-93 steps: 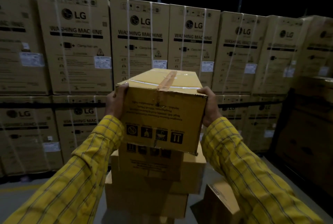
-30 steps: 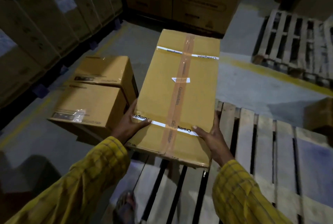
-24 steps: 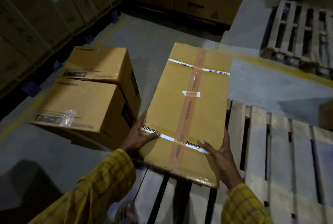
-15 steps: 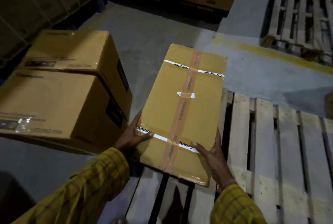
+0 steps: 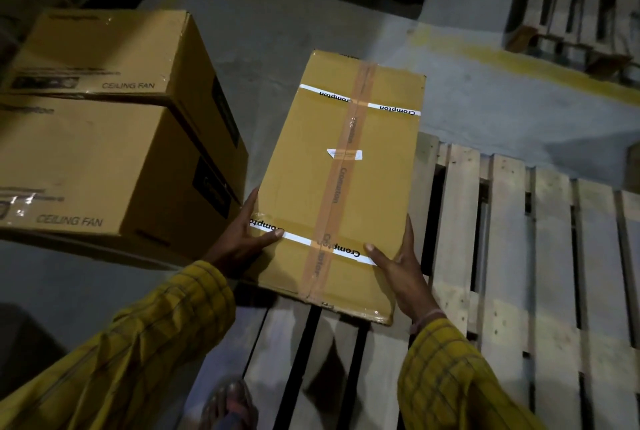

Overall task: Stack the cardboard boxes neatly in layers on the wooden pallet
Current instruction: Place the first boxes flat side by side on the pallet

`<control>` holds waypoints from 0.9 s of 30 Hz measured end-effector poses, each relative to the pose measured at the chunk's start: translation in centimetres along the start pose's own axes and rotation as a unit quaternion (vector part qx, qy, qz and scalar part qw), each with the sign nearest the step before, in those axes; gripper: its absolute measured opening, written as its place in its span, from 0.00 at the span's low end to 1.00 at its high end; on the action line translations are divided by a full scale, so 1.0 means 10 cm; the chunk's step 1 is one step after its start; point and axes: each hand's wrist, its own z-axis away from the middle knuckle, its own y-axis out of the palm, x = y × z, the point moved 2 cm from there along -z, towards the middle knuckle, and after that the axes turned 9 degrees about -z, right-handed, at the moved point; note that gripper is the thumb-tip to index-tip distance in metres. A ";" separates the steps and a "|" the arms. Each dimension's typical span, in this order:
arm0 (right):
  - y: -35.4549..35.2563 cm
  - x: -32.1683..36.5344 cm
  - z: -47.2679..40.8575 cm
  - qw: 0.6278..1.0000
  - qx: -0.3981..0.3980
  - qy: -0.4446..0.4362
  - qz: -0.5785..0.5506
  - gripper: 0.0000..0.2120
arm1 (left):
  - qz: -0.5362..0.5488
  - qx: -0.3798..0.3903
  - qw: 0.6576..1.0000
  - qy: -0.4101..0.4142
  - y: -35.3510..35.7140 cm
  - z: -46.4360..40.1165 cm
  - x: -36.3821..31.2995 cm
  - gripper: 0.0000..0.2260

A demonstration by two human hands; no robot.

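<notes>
Head view, left to right: two ceiling fan boxes sit on the floor to my left, one behind the other, off the pallet. Next to them my left hand grips the near left edge of the taped box, thumb across the top. My right hand clasps the near right edge the same way. The box hangs over the left corner of the wooden pallet, and I cannot tell whether its base touches the slats. To the right the slats show bare, so I judge the first layer is only starting, with the floor boxes left to bring over.
</notes>
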 end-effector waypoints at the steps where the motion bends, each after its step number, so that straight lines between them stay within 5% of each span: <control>1: 0.01 0.01 0.01 1.000 -0.005 0.003 0.010 0.49 | -0.007 0.000 1.000 -0.001 0.00 0.00 -0.01 0.43; 8: 0.25 0.17 0.01 0.948 -0.059 -0.102 0.296 0.47 | -0.239 -0.037 0.969 0.042 0.09 -0.13 -0.10 0.53; 20: 0.43 0.53 0.00 0.919 -0.014 0.058 0.389 0.46 | -0.359 0.011 0.933 0.002 0.07 -0.03 -0.57 0.45; 24: 1.12 1.08 0.20 0.923 0.026 -0.019 0.383 0.39 | -0.292 -0.090 0.946 0.104 -0.27 0.36 -1.10 0.37; 27: 1.85 1.52 0.35 0.918 0.092 -0.125 0.365 0.35 | -0.238 -0.266 0.924 0.137 -0.74 0.70 -1.34 0.33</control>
